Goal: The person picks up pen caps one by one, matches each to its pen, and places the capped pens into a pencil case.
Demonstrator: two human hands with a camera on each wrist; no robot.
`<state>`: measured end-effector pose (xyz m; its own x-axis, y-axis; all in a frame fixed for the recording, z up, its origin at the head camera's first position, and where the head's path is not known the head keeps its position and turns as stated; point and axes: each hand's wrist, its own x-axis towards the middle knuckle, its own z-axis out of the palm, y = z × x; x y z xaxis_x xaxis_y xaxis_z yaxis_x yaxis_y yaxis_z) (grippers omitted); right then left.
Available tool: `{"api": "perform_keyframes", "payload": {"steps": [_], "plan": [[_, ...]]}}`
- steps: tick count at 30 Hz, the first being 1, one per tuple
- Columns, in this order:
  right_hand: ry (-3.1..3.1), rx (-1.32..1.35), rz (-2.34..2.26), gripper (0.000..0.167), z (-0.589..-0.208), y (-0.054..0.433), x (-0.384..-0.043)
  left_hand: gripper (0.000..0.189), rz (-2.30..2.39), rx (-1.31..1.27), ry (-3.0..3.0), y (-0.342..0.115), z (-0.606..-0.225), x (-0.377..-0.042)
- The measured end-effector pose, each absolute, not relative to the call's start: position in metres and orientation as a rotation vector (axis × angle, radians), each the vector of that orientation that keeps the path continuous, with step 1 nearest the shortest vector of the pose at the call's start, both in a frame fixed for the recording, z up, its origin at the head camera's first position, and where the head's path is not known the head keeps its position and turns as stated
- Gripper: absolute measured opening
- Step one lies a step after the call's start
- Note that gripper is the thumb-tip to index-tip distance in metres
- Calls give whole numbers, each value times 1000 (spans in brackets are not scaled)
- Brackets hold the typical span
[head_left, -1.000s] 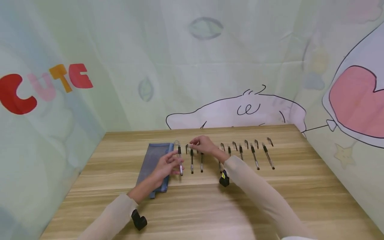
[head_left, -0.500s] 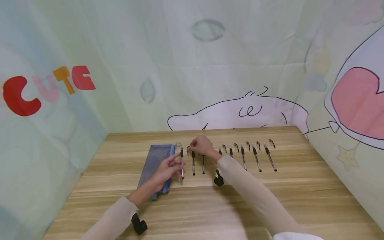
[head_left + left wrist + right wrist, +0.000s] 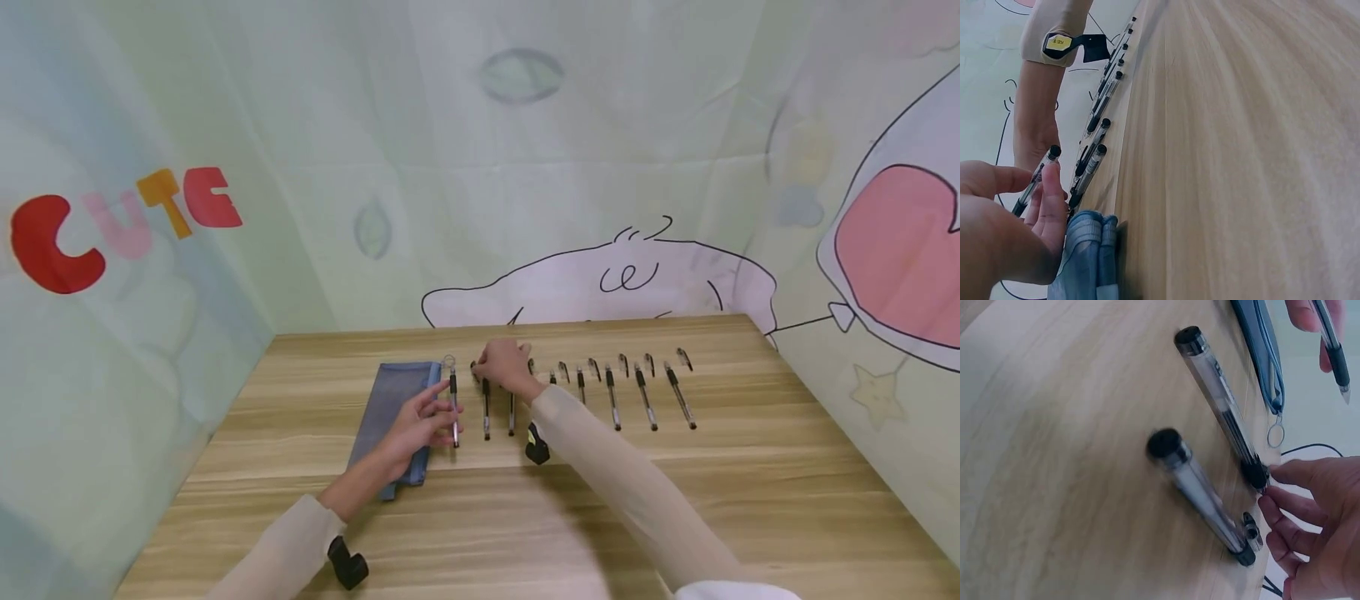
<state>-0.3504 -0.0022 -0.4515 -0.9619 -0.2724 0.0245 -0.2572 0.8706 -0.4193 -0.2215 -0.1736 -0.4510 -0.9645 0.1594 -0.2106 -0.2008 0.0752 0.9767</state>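
In my left hand [image 3: 411, 427] I hold an uncapped gel pen [image 3: 453, 408] with a black grip. The left wrist view shows this pen [image 3: 1036, 181] between thumb and fingers, its black end up. My right hand [image 3: 504, 365] reaches down at the far end of the nearest pens, and its thumb and forefinger pinch a small black pen cap [image 3: 474, 367], mostly hidden by the fingertips. Right beside it lies another uncapped pen [image 3: 1221, 403], with a further pen [image 3: 1204, 506] and its loose cap [image 3: 1252, 530] near my lower fingers.
A blue zip pencil pouch [image 3: 390, 396] with a ring on its pull lies under and beside my left hand. To the right, several uncapped pens [image 3: 678, 398] lie in a row, with loose caps [image 3: 684, 358] behind them. A printed curtain [image 3: 360, 167] stands behind the wooden table [image 3: 525, 525].
The right hand stays by the leftmost cap while its wrist and forearm swing a little left. The left hand keeps hold of its pen, almost still. The head view shifts slightly.
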Motion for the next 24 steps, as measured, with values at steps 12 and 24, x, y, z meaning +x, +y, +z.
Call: {"api": "perform_keyframes", "payload": {"steps": [12, 24], "plan": [[3012, -428, -904, 18, -460, 3, -351, 66, 1982, -44, 2077, -167, -450, -222], [2873, -496, -1217, 19, -436, 18, -342, 64, 1990, -43, 2050, -165, -452, -221]]}}
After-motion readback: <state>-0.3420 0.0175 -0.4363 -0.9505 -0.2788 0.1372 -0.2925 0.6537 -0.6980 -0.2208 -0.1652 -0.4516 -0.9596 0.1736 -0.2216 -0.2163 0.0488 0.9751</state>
